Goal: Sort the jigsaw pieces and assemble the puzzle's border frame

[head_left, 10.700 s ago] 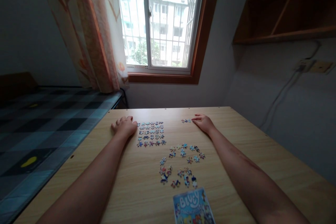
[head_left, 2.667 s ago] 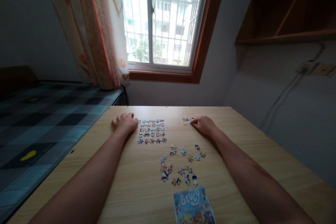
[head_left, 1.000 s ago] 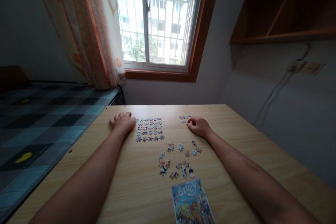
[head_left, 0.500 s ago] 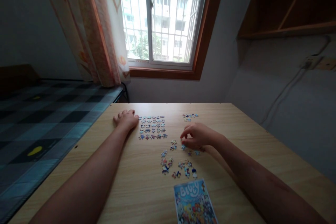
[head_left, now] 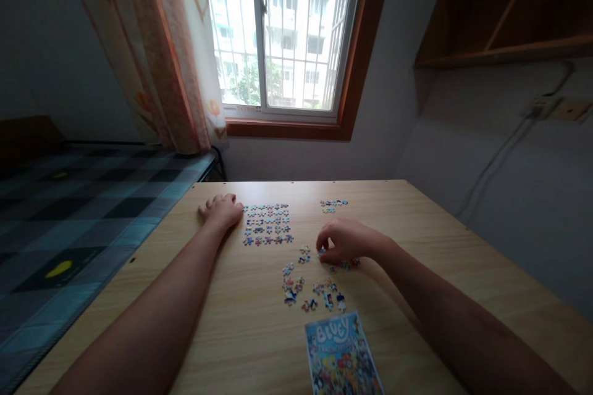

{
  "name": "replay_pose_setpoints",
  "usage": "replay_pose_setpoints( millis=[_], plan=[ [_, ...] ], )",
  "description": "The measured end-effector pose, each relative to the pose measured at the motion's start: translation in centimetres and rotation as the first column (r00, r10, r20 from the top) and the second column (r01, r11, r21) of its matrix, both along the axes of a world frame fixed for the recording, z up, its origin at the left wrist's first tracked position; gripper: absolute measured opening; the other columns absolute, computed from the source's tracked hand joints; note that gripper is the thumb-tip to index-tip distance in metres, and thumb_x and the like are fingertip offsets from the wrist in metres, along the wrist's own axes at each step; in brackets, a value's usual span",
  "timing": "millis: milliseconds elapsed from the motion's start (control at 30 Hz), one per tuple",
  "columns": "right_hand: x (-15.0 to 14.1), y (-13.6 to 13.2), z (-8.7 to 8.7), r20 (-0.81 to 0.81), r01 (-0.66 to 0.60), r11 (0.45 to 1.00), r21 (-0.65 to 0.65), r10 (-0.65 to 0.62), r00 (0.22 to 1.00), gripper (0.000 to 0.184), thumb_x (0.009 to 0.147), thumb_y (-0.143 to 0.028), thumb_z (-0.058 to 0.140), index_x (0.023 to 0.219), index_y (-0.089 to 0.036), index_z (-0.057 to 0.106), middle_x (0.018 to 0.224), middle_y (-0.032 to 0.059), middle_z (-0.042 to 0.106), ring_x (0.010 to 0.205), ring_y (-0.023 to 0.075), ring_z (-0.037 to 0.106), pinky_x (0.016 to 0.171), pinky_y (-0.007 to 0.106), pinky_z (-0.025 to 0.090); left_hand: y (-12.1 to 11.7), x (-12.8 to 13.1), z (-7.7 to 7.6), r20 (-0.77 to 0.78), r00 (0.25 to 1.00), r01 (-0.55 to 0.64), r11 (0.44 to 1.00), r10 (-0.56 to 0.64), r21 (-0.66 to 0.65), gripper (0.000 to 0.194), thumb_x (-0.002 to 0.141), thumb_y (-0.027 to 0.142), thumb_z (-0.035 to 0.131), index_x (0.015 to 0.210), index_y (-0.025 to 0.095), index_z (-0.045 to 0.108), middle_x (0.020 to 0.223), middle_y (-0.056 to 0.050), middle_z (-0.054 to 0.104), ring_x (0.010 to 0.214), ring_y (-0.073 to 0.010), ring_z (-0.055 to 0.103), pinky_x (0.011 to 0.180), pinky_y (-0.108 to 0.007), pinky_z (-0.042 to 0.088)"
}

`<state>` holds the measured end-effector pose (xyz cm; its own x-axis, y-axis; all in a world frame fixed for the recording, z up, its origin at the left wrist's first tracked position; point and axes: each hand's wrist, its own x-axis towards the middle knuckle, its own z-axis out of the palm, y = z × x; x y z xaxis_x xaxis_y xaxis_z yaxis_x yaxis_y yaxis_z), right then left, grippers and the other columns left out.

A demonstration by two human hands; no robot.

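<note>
My left hand (head_left: 221, 210) rests curled on the wooden table (head_left: 259, 345), just left of a neat grid of jigsaw pieces (head_left: 267, 224). My right hand (head_left: 343, 241) hovers low over the scattered loose pieces (head_left: 311, 289), thumb and fingertips pinched together on one small piece near their upper edge. A small joined cluster of pieces (head_left: 333, 204) lies farther back, beyond my right hand. The Bluey picture card (head_left: 341, 359) lies at the near edge, below the loose pieces.
A bed with a dark checked cover (head_left: 69, 222) adjoins the table's left side. A window (head_left: 282, 31) with a patterned curtain (head_left: 162, 55) is behind the table. A wooden shelf (head_left: 500, 18) and a wall socket with a cable (head_left: 537, 108) are on the right wall.
My right hand has left the small cluster at the back and come down toward me onto the loose pieces, closing into a pinch. My left hand has stayed put.
</note>
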<state>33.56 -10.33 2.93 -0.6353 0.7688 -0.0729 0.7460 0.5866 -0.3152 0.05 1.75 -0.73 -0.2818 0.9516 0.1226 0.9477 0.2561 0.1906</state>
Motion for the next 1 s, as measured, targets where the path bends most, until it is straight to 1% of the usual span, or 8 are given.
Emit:
replay_pose_setpoints(
  millis=[200,333,433,500,600,700,833,1000],
  plan=[
    [1.0,1.0,-0.8,-0.102,-0.022,1.0,-0.012,0.021,0.995,0.015,0.087,-0.03,0.068,0.091,-0.027,0.082,0.08,0.0001,0.077,0.066,0.0119,0.063,0.061,0.024,0.04,-0.1,0.1,0.1,0.008,1.0,0.006,1.0,-0.006,0.001,0.055,0.089,0.045,0.041,0.136,0.023,0.06,0.149,-0.016,0.05,0.136,-0.0373,0.042,0.113,-0.058,0.029],
    [1.8,2.0,-1.3,-0.245,0.013,0.981,0.194,0.036,0.969,0.016,0.091,-0.028,0.066,0.089,-0.025,0.081,0.087,0.0014,0.077,0.068,0.0107,0.063,0.066,0.023,0.043,-0.1,0.1,0.1,0.014,1.0,-0.002,1.0,0.002,0.01,0.054,0.088,0.044,0.043,0.135,0.024,0.061,0.148,-0.016,0.051,0.136,-0.0379,0.043,0.112,-0.058,0.03],
    [3.4,3.1,-1.9,-0.28,0.192,0.897,0.399,-0.081,0.957,0.019,0.094,-0.031,0.063,0.091,-0.024,0.08,0.085,0.0025,0.076,0.068,0.0124,0.064,0.067,0.024,0.043,-0.1,0.1,0.2,0.013,1.0,0.002,1.0,-0.002,0.01,0.054,0.088,0.044,0.043,0.135,0.024,0.061,0.148,-0.016,0.051,0.135,-0.0376,0.044,0.112,-0.058,0.03],
    [4.9,3.7,-2.5,-0.26,0.298,0.827,0.477,-0.191,0.947,0.021,0.096,-0.034,0.061,0.092,-0.024,0.08,0.084,0.0032,0.076,0.071,0.0149,0.066,0.067,0.025,0.043,-0.2,0.1,0.2,0.007,1.0,0.007,1.0,-0.007,0.004,0.054,0.089,0.044,0.042,0.135,0.023,0.061,0.148,-0.016,0.051,0.136,-0.0374,0.043,0.112,-0.057,0.03],
    [7.0,4.4,-3.5,-0.223,0.38,0.786,0.488,-0.309,0.925,0.02,0.095,-0.034,0.061,0.095,-0.026,0.08,0.09,0.0032,0.079,0.078,0.0174,0.07,0.071,0.026,0.045,-0.2,0.1,0.4,-0.001,1.0,0.008,1.0,-0.008,-0.014,0.054,0.09,0.044,0.041,0.135,0.023,0.061,0.149,-0.016,0.05,0.136,-0.0373,0.043,0.112,-0.058,0.031],
    [8.1,4.6,-4.4,-0.191,0.427,0.775,0.467,-0.383,0.904,0.019,0.094,-0.034,0.062,0.097,-0.028,0.079,0.093,0.0017,0.079,0.082,0.0183,0.071,0.072,0.026,0.047,-0.1,0.0,0.4,0.001,1.0,0.015,1.0,-0.015,-0.018,0.055,0.09,0.044,0.041,0.137,0.023,0.06,0.149,-0.016,0.05,0.137,-0.0374,0.042,0.112,-0.059,0.03],
    [8.2,4.6,-4.9,-0.146,0.4,0.798,0.451,-0.376,0.915,0.02,0.094,-0.036,0.06,0.093,-0.029,0.079,0.094,0.0003,0.079,0.086,0.0181,0.071,0.071,0.026,0.047,0.0,-0.1,0.3,0.005,1.0,0.017,1.0,-0.017,0.001,0.056,0.088,0.044,0.042,0.137,0.023,0.06,0.149,-0.017,0.05,0.136,-0.0381,0.043,0.112,-0.06,0.03],
    [8.2,5.0,-5.5,-0.168,0.401,0.805,0.437,-0.364,0.916,0.019,0.094,-0.035,0.061,0.096,-0.031,0.08,0.106,-0.0004,0.079,0.1,0.02,0.071,0.078,0.028,0.052,-0.1,-0.1,0.3,0.001,1.0,0.015,1.0,-0.015,0.009,0.056,0.088,0.043,0.043,0.136,0.023,0.061,0.149,-0.017,0.051,0.136,-0.0374,0.043,0.112,-0.059,0.03]
  ],
)
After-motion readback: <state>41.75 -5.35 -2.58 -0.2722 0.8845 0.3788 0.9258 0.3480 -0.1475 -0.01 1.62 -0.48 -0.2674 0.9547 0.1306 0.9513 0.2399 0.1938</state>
